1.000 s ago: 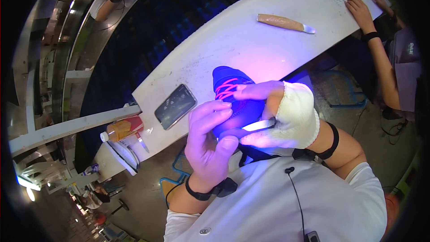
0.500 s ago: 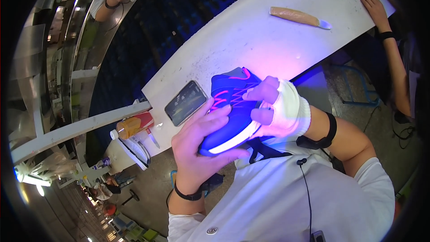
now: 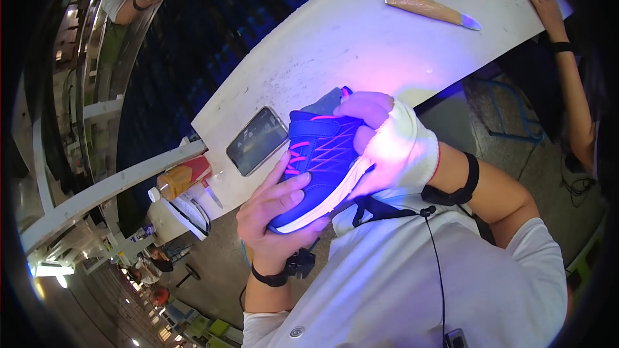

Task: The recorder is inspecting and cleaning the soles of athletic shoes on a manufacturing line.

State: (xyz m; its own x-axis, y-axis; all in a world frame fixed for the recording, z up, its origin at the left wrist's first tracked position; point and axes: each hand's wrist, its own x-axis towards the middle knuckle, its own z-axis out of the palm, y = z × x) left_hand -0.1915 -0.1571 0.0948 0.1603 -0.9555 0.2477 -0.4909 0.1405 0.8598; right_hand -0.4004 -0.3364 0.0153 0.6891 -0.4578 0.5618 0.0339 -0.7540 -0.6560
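A dark blue sneaker (image 3: 317,183) with pink laces and a white sole is held in front of my chest, tilted, its toe down to the left. Around the toe end my left hand (image 3: 274,209) is closed, bare fingers over the upper and thumb along the sole. At the heel and collar my right hand (image 3: 380,135), in a white fingerless glove, grips the other end. Violet light falls on the shoe and glove. A strap (image 3: 314,130) crosses the shoe's upper below the ankle opening. The fingertips of my right hand are partly hidden at the collar.
On the white table lie a phone (image 3: 258,141), a tan-wrapped blade-like tool (image 3: 431,10) and a small red-handled knife (image 3: 211,194). Near the left end are a bottle of orange drink (image 3: 180,179) and a white-soled shoe (image 3: 185,218). Another person's hand (image 3: 547,9) rests at the far right.
The shoe has turned slightly and shifted left, showing its strap across the upper. My right hand has moved from the laces to the collar; my left still holds the toe.
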